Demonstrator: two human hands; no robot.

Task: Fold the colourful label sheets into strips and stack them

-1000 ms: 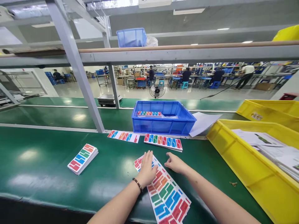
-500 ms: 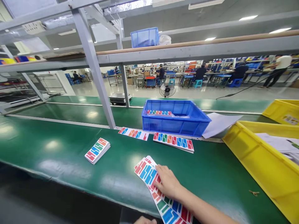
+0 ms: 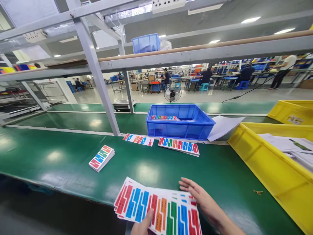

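Note:
A fanned stack of label sheets [image 3: 137,199], white with red, blue, orange and green shapes, is tilted up near the belt's front edge. My left hand [image 3: 144,223] grips its lower edge, thumb on top and the other fingers hidden beneath. Beside the stack's right end is my right hand [image 3: 199,197], its fingers stretched out; whether they touch the sheets is unclear. Farther off lie a small pile of label sheets [image 3: 102,158] at the left, one label strip [image 3: 138,139] in the middle, and another pile of label strips [image 3: 178,146] before the blue bin [image 3: 179,130].
A yellow bin [image 3: 264,169] holding papers stands at the right, with a second yellow bin [image 3: 290,112] behind it. White sheets [image 3: 226,126] lean by the blue bin. A metal post [image 3: 100,78] rises from the green belt [image 3: 61,173]. A twisted tie [image 3: 258,192] lies at the right.
The fanned stack was flat on the belt; now it is turned crosswise and raised in my left hand. My right hand has moved from on top of the sheets to their right end.

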